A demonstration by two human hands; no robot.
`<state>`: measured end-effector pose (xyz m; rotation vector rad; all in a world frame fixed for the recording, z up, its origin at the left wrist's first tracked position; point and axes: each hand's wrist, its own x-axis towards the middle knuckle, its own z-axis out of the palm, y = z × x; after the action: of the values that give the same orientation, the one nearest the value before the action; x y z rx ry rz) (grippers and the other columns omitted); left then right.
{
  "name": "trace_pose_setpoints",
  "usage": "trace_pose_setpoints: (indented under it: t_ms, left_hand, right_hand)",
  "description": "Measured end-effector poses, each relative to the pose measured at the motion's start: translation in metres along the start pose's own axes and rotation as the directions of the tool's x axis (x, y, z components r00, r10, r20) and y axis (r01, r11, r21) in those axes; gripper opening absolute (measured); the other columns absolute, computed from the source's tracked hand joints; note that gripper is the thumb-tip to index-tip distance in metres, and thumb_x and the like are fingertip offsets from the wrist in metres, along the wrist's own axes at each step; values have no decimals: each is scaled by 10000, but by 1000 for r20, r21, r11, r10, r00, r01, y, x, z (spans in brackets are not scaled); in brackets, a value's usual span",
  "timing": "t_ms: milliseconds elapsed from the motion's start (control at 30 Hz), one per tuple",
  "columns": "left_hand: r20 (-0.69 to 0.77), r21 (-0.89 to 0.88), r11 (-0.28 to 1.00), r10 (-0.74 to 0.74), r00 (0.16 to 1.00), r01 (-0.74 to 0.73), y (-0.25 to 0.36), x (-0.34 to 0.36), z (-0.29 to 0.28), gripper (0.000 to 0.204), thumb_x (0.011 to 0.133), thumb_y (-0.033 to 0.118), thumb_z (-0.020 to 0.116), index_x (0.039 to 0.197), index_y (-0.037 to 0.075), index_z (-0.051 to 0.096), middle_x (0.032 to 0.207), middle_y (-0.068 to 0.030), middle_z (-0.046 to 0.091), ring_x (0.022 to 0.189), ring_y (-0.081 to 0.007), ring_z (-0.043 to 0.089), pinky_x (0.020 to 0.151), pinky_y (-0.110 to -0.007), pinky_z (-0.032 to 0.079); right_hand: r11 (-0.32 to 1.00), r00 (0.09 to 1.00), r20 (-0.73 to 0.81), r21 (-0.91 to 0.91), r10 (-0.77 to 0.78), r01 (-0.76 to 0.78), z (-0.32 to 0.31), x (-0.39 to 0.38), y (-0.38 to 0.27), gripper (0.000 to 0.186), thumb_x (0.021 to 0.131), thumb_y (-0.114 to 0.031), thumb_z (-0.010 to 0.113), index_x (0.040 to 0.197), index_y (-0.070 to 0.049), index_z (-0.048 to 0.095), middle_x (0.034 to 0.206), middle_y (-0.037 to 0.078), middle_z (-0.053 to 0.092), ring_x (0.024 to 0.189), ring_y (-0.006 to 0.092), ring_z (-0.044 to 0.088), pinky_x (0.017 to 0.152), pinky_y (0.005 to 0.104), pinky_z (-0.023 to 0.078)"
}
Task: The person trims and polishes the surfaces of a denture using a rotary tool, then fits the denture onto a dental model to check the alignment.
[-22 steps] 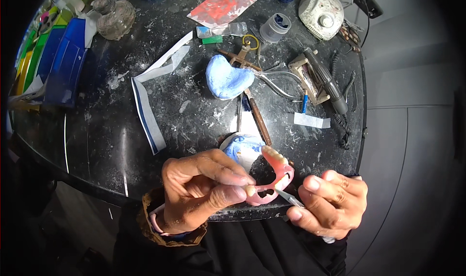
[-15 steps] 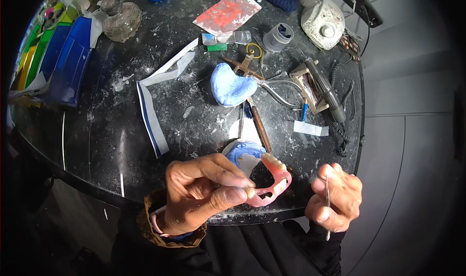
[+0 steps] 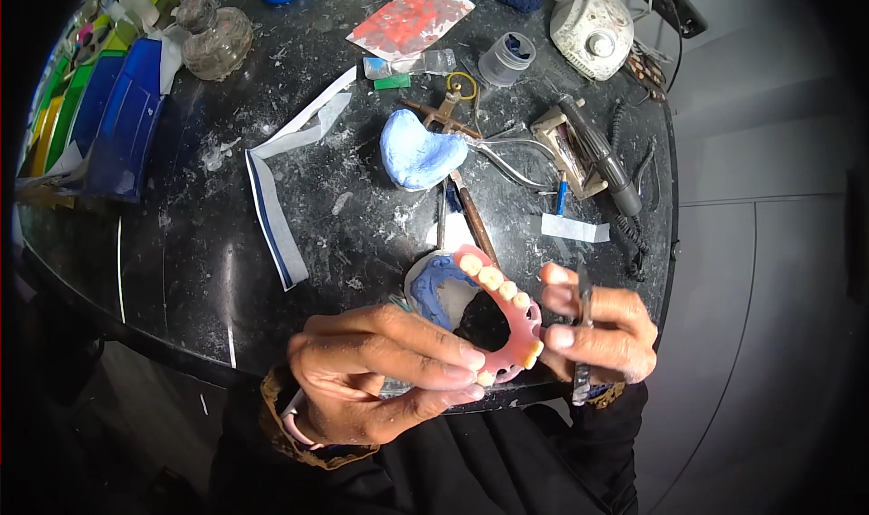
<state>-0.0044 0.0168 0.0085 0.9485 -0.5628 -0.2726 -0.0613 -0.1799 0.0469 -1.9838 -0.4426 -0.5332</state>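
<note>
A pink partial denture (image 3: 522,341) with cream-coloured teeth is pinched at one end between the thumb and fingers of my left hand (image 3: 376,366). It is tilted, with gaps showing in its front part. Beside it, my right hand (image 3: 611,334) grips a thin metal blade-like tool (image 3: 584,311) upright between its fingers; the exact kind is not clear. The fingertips of that hand are close to the denture's right side; whether they touch it I cannot tell. Behind the denture lies a blue-and-white dental cast (image 3: 427,289), partly hidden by my left hand.
Farther back are a pale blue cast (image 3: 419,150), a brass articulator (image 3: 445,115), pliers (image 3: 525,173) and a brown-handled tool (image 3: 473,214). A grey handpiece (image 3: 604,157) rests on a stand at right. A folded paper strip (image 3: 267,207) and blue bins (image 3: 131,121) are at left.
My right hand has moved left, up to the denture, and the tool in it has turned to show a wider side. The denture has tilted so that more teeth show.
</note>
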Motion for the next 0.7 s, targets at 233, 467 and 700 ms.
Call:
trace_pose_setpoints:
  t_ms: [233, 467, 700]
  left_hand:
    - [23, 68, 992, 107, 994, -109, -2, 0, 4, 223, 645, -109, 754, 828, -8, 677, 900, -142, 672, 843, -250, 690, 712, -310, 596]
    - [46, 130, 984, 120, 992, -125, 0, 2, 4, 228, 636, -107, 752, 825, 3, 688, 901, -124, 673, 838, -258, 690, 721, -318, 596]
    - [102, 261, 948, 163, 981, -184, 0, 2, 5, 230, 642, -91, 757, 843, 4, 698, 915, -118, 679, 860, -251, 685, 765, -325, 577]
  right_hand:
    - [784, 981, -167, -595, 95, -177, -9, 10, 28, 311, 681, 51, 752, 960, -70, 687, 875, 109, 602, 668, 176, 629, 501, 276, 496]
    - [578, 946, 8, -793, 325, -192, -22, 10, 54, 494, 723, 114, 582, 1128, -164, 640, 1026, 34, 612, 666, 212, 650, 558, 306, 531]
    - [935, 953, 189, 222, 237, -276, -9, 9, 14, 367, 758, -76, 742, 1074, 77, 638, 936, 184, 656, 736, 166, 649, 587, 248, 500]
